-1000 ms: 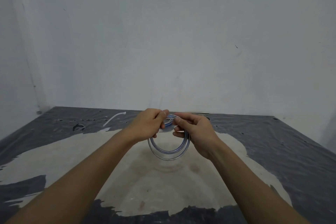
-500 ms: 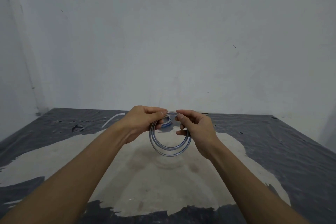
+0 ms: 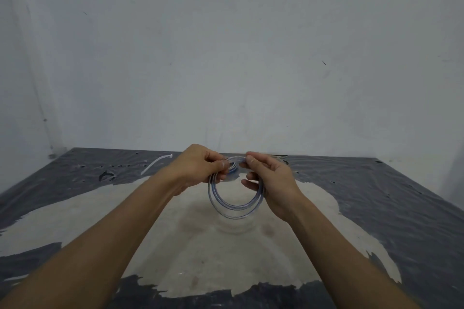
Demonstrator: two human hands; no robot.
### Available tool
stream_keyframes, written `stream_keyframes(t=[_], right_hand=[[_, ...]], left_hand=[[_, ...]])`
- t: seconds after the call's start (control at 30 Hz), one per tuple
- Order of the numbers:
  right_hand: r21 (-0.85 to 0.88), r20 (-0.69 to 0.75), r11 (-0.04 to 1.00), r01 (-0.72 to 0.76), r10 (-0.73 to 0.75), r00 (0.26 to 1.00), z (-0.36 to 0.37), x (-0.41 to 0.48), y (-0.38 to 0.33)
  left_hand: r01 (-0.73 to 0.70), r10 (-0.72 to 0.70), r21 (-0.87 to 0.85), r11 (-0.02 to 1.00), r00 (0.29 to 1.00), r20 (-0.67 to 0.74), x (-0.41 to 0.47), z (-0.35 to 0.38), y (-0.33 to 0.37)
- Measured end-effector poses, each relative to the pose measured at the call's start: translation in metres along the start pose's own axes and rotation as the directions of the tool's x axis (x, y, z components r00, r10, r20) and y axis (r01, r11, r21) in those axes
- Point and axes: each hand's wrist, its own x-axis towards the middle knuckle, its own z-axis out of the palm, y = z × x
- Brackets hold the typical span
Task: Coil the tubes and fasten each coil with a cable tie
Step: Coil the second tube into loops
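We hold a coiled clear tube with blue lines in the air above the middle of the surface, between our two hands. Our left hand grips the upper left of the coil, its fingers curled and pinching the loops against the thumb. Our right hand takes the upper right, thumb and forefinger pinching the top strand while the other fingers curl loosely around the coil's right side. The loops hang down in a rough circle, not touching the surface. A white cable tie lies on the dark sheet at the far left, well apart from the coil. The sheet's middle is worn pale.
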Motion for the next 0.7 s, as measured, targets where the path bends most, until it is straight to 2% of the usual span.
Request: stream_keyframes(t=[0.03,0.1,0.17,0.23,0.3,0.43,0.57,0.63,0.7], right_hand=[[0.075,0.022,0.995,-0.062,0.061,0.998,0.000,0.000,0.000],[0.136,0.103,0.976,-0.168,0.154,0.983,0.000,-0.003,0.001],[0.205,0.158,0.957,-0.204,0.174,0.972,0.003,-0.007,0.004],[0.336,0.137,0.925,-0.180,0.141,0.981,0.007,-0.006,0.005],[0.377,0.055,0.917,-0.128,0.115,0.992,0.014,-0.005,0.005],[0.261,-0.089,0.961,-0.098,0.125,0.988,0.024,-0.003,0.004],[0.230,-0.092,0.949,-0.214,0.240,0.966,0.030,-0.004,0.008],[0.033,-0.101,0.964,-0.262,0.264,0.959,0.026,-0.004,0.011],[-0.210,-0.121,0.947,-0.243,0.222,0.968,0.024,-0.004,0.014]], left_hand=[[0.006,-0.009,-0.051,0.999,0.998,-0.060,0.002,0.000,-0.002],[0.024,-0.066,-0.256,0.966,0.985,-0.158,0.006,-0.002,-0.005],[0.042,-0.137,-0.457,0.889,0.975,-0.176,0.007,-0.006,-0.006],[0.068,-0.167,-0.523,0.849,0.975,-0.145,0.006,-0.006,-0.007],[0.091,-0.170,-0.501,0.860,0.979,-0.113,0.005,-0.005,-0.008],[0.112,-0.148,-0.355,0.928,0.986,-0.076,0.008,0.000,-0.006],[0.067,-0.093,-0.228,0.971,0.990,-0.106,0.008,0.000,-0.006],[0.049,-0.078,-0.207,0.977,0.988,-0.131,0.007,-0.001,-0.006],[0.051,-0.081,-0.206,0.977,0.987,-0.140,0.006,-0.002,-0.005]])
